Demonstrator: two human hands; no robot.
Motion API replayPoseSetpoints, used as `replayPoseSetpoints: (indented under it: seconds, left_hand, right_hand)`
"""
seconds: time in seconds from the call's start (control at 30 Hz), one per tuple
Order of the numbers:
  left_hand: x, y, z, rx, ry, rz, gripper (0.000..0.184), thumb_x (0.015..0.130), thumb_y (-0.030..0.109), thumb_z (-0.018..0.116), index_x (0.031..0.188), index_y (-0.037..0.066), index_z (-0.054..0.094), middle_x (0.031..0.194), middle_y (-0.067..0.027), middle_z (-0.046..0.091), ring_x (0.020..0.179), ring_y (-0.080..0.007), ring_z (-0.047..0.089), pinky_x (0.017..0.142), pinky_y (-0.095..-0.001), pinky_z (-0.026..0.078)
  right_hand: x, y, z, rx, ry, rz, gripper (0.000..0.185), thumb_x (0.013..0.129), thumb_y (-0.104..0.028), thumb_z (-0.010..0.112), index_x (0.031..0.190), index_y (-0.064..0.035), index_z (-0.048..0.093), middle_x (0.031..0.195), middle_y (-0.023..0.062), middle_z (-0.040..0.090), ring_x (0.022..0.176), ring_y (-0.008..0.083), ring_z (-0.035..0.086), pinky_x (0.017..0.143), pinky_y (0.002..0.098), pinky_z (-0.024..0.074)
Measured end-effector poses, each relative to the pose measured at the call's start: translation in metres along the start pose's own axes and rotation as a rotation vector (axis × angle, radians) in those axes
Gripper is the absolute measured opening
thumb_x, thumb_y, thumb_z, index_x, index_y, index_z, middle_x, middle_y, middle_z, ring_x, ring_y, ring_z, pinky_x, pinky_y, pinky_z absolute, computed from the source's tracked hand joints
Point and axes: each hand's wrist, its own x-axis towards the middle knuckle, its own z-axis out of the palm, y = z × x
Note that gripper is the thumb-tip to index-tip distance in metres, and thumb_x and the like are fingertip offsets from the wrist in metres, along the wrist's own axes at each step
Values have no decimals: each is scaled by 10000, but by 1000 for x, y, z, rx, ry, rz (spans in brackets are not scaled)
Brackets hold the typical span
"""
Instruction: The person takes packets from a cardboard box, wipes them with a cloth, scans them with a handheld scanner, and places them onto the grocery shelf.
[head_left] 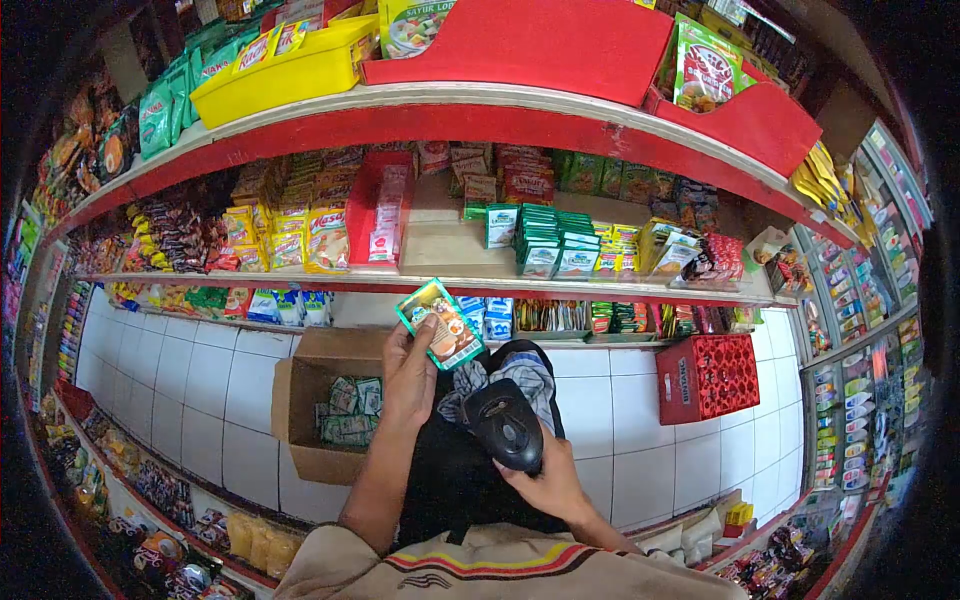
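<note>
My left hand [408, 378] pinches a green seasoning sachet [442, 322] with a food picture on it, thumb on its face. In my right hand [548, 478] is a black barcode scanner [505, 425], its head pointing toward the shelves and its grip hidden by my fingers. Left of my left arm, an open cardboard box [330, 355] on the floor holds several small green sachets [350, 402]. Rows of similar green-and-white sachets [540, 240] stand on the middle shelf ahead, beside yellow packets [617, 246].
A white shelf with a red edge [480, 122] spans the view above my hands. A red plastic crate [708, 379] stands on the white tiled floor [583, 395] to the right. A yellow tray [285, 73] sits on the upper shelf. Hanging packets [855, 430] line the right side.
</note>
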Motion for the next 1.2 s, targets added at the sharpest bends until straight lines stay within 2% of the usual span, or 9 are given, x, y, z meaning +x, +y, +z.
replayPoseSetpoints:
  seconds: [0.13, 0.2, 0.3, 0.53, 0.63, 0.7, 0.83, 1.13, 1.2]
  left_hand:
    - [-1, -2, -3, -3, -8, 11, 243, 987, 90, 607, 1205, -15, 588, 1123, -98, 671, 1002, -154, 673, 886, -320, 559]
    - [-3, 1, 3, 0, 7, 2, 244, 985, 92, 611, 1202, -17, 589, 1120, -97, 671, 997, -153, 673, 884, -319, 559]
    - [-3, 1, 3, 13, 18, -10, 248, 982, 97, 618, 1200, -18, 590, 1117, -95, 672, 992, -150, 673, 880, -318, 559]
    - [-3, 1, 1, 7, 0, 3, 231, 982, 101, 620, 1178, -19, 598, 1103, -93, 674, 994, -149, 669, 882, -319, 554]
    - [-3, -1, -3, 17, -1, -6, 225, 983, 103, 619, 1169, -21, 602, 1106, -92, 672, 999, -150, 667, 887, -321, 550]
    - [-4, -1, -1, 19, 3, -5, 225, 983, 101, 618, 1172, -20, 602, 1112, -92, 671, 1003, -150, 666, 889, -324, 550]
    - [-6, 2, 4, 12, 9, -4, 228, 980, 98, 621, 1177, -14, 602, 1126, -94, 668, 1014, -155, 665, 896, -331, 550]
    - [-3, -3, -4, 13, 7, -19, 236, 975, 92, 625, 1183, -15, 596, 1141, -104, 667, 1033, -163, 662, 913, -339, 547]
    - [-4, -3, -2, 9, 21, -19, 236, 975, 89, 623, 1185, -15, 594, 1144, -106, 667, 1034, -165, 662, 915, -338, 546]
  right_hand:
    - [1, 1, -2, -9, -41, -2, 680, 770, -227, 776, 1343, -2, 486, 1003, 209, 695, 915, 369, 712, 806, 383, 549]
    - [-1, 3, -1, 5, -67, 82, 716, 763, -244, 788, 1344, 27, 469, 1032, 228, 685, 943, 388, 701, 826, 396, 542]
    - [-3, 16, 1, -103, -52, 24, 751, 759, -260, 798, 1351, 50, 455, 1033, 238, 683, 943, 397, 699, 827, 402, 541]
    - [-1, 6, -1, 25, -86, 99, 772, 756, -237, 801, 1391, 19, 443, 1037, 235, 686, 980, 400, 689, 846, 408, 534]
    - [-1, 9, -2, -8, -94, 70, 744, 758, -213, 792, 1384, 5, 452, 1043, 230, 689, 967, 396, 695, 840, 410, 538]
    - [0, 10, 1, -22, -12, -45, 738, 757, -203, 784, 1379, 10, 450, 1033, 231, 691, 917, 392, 708, 819, 411, 546]
    - [1, 6, -1, 26, -31, -1, 747, 751, -199, 782, 1383, 12, 445, 1035, 235, 688, 931, 400, 704, 826, 408, 545]
    - [-4, 15, -1, -38, -79, 22, 831, 754, -254, 783, 1397, 95, 389, 1037, 293, 669, 967, 435, 683, 847, 431, 534]
    - [-5, 15, -1, -63, -102, 102, 862, 752, -279, 784, 1408, 103, 376, 1038, 299, 666, 974, 446, 675, 861, 440, 526]
